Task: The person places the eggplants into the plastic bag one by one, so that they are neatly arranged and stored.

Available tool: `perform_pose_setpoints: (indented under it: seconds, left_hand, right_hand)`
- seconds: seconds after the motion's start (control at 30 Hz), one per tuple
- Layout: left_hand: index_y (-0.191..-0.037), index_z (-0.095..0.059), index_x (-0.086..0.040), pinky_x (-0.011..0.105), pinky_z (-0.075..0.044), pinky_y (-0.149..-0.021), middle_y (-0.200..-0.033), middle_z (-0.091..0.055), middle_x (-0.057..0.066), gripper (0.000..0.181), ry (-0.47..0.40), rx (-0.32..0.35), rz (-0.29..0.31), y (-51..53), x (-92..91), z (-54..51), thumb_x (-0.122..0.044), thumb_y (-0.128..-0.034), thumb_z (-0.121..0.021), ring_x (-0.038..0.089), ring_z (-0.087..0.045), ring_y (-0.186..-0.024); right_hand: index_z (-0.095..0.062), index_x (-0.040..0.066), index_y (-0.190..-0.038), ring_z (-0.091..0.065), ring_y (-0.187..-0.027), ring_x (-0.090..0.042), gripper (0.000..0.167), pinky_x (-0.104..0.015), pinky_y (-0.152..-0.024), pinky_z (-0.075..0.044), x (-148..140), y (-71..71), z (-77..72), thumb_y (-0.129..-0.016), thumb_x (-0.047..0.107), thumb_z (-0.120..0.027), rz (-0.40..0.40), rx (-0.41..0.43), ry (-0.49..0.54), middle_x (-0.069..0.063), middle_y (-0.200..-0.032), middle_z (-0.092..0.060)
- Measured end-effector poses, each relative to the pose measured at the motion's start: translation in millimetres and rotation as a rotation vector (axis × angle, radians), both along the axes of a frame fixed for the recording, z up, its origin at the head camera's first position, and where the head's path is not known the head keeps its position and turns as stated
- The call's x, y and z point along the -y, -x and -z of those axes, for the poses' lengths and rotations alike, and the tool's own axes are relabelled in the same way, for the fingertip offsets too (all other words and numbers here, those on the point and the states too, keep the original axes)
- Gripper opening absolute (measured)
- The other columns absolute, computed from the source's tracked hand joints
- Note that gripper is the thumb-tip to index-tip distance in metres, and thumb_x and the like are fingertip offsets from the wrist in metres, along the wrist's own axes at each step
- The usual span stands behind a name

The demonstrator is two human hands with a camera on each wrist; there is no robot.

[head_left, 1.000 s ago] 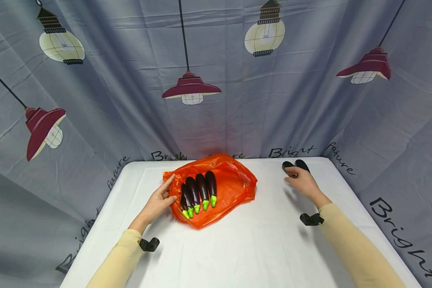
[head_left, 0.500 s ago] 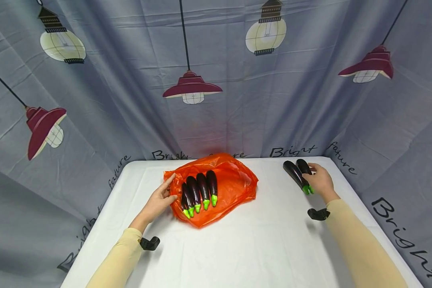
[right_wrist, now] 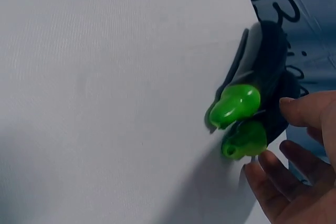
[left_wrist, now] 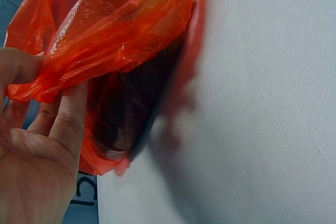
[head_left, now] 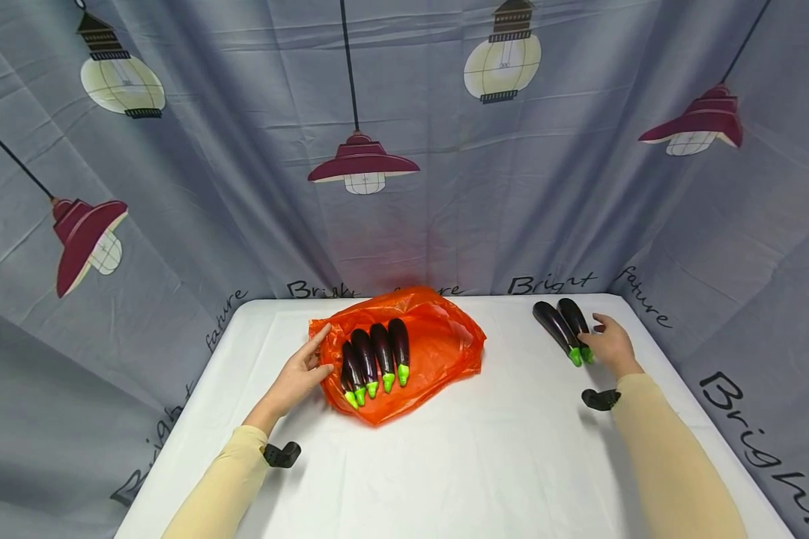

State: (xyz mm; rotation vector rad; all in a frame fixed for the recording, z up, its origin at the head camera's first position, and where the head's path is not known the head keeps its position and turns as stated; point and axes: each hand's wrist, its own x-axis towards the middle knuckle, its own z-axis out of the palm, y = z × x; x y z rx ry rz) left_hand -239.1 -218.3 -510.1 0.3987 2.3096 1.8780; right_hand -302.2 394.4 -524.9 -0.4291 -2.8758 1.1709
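My left hand (head_left: 293,385) holds the left edge of an orange-red plastic bag (head_left: 448,340). In the left wrist view, the thumb lies over the bunched film (left_wrist: 121,40) and the fingers are beneath it. Several dark purple eggplants (head_left: 380,352) with green caps lie side by side at the bag's left part. Two more, a left eggplant (head_left: 554,326) and a right eggplant (head_left: 573,317), lie together at the table's back right. Beside the right one is my right hand (head_left: 612,348), fingers loosely spread, holding nothing. The right wrist view shows the fingertips close to its green cap (right_wrist: 247,139); contact is unclear.
A white cloth covers the table (head_left: 472,464). Grey-blue curtains (head_left: 431,224) printed with lamps and lettering hang behind and on both sides. A small black camera (head_left: 283,454) sits on the left wrist, another black camera (head_left: 600,400) on the right.
My right hand has moved right and back towards me, off the two eggplants, which now lie uncovered. The left hand and the bag stay in place.
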Motion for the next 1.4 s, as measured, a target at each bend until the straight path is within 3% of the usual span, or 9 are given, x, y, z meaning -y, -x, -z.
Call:
perform_pose_setpoints:
  seconds: [0.4, 0.6, 0.73, 1.0, 1.23, 1.4]
  left_hand:
    - [-0.164, -0.027, -0.029, 0.029, -0.050, -0.098, -0.165, -0.027, 0.019, 0.079, 0.002, -0.002, 0.005, 2.2, -0.7, 1.7, 0.001, -0.0991, -0.060, 0.039, -0.046, -0.138]
    - [-0.164, -0.026, -0.028, 0.027, -0.050, -0.098, -0.166, -0.023, 0.019, 0.079, 0.004, -0.002, 0.007, 1.9, 0.0, 2.0, 0.001, -0.0993, -0.060, 0.038, -0.045, -0.139]
    - [-0.164, -0.026, -0.028, 0.025, -0.049, -0.098, -0.165, -0.025, 0.019, 0.079, 0.013, -0.004, 0.006, 1.4, 0.0, 0.8, 0.001, -0.0993, -0.060, 0.037, -0.045, -0.139]
    - [-0.164, -0.027, -0.029, 0.027, -0.050, -0.098, -0.165, -0.026, 0.019, 0.078, 0.015, -0.006, 0.003, 1.4, -0.2, 0.6, 0.000, -0.0991, -0.061, 0.039, -0.045, -0.139]
    - [-0.164, -0.027, -0.028, 0.025, -0.050, -0.096, -0.164, -0.027, 0.019, 0.080, 0.014, -0.019, 0.005, 1.4, 0.3, 2.0, 0.003, -0.0979, -0.061, 0.040, -0.046, -0.138]
    - [-0.164, -0.026, -0.029, 0.024, -0.050, -0.095, -0.165, -0.027, 0.018, 0.081, 0.023, -0.018, 0.002, 0.6, -0.2, 1.3, 0.002, -0.0977, -0.061, 0.038, -0.047, -0.138]
  right_hand:
    - [-0.033, -0.013, -0.151, -0.046, -0.124, -0.054, 0.062, -0.063, -0.104, -0.041, -6, -4.3, 7.3, -0.098, 0.006, -0.059, -0.022, -0.013, -0.012, -0.041, -0.137, -0.045]
    - [-0.037, -0.014, -0.148, -0.049, -0.120, -0.054, 0.060, -0.063, -0.102, -0.041, -11, -8.7, 7.7, -0.095, 0.005, -0.059, -0.058, -0.021, -0.033, -0.041, -0.133, -0.048]
    - [-0.040, -0.015, -0.146, -0.052, -0.115, -0.051, 0.061, -0.059, -0.095, -0.047, -19, -13.7, 6.4, -0.092, 0.005, -0.059, -0.095, -0.004, -0.054, -0.042, -0.130, -0.049]
    - [-0.032, -0.018, -0.148, -0.062, -0.095, -0.035, 0.067, -0.038, -0.074, -0.054, -44, -22.8, 6.4, -0.092, 0.008, -0.057, -0.125, 0.132, 0.034, -0.042, -0.133, -0.048]
    - [-0.033, -0.019, -0.146, -0.060, -0.098, -0.034, 0.067, -0.045, -0.082, -0.058, -60, -31.3, -1.6, -0.092, 0.008, -0.060, -0.201, 0.246, 0.089, -0.033, -0.121, -0.054]
    - [-0.030, -0.021, -0.146, -0.059, -0.103, -0.040, 0.070, -0.050, -0.088, -0.057, -65, -35.7, -7.0, -0.091, 0.009, -0.062, -0.209, 0.283, 0.111, -0.032, -0.116, -0.055]
